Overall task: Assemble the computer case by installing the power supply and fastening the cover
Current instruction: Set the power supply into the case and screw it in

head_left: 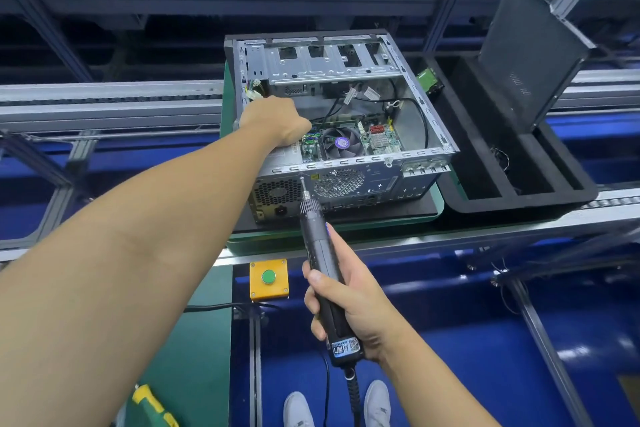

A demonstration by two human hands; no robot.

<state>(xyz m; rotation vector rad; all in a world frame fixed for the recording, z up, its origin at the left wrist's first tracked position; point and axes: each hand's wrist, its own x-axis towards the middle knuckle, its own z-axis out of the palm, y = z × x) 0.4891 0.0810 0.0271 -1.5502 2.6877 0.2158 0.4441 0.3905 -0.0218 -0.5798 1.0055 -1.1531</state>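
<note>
The open computer case (420,152) lies on its side on a green pallet (439,208), with the motherboard and CPU fan (341,143) showing. The power supply (273,196) sits in the case's near-left corner, its honeycomb grille facing me. My left hand (273,118) reaches into the case above the power supply; its fingers are hidden behind the back of the hand. My right hand (349,302) grips a black electric screwdriver (318,253). The bit tip touches the rear panel at the power supply's upper right corner. The black cover panel (530,45) leans upright at the right.
A black foam tray (519,199) with slots stands right of the case and holds the leaning cover. A green hard drive (429,80) lies behind it. A yellow box with a green button (269,279) is fixed at the conveyor's front edge. My shoes show below.
</note>
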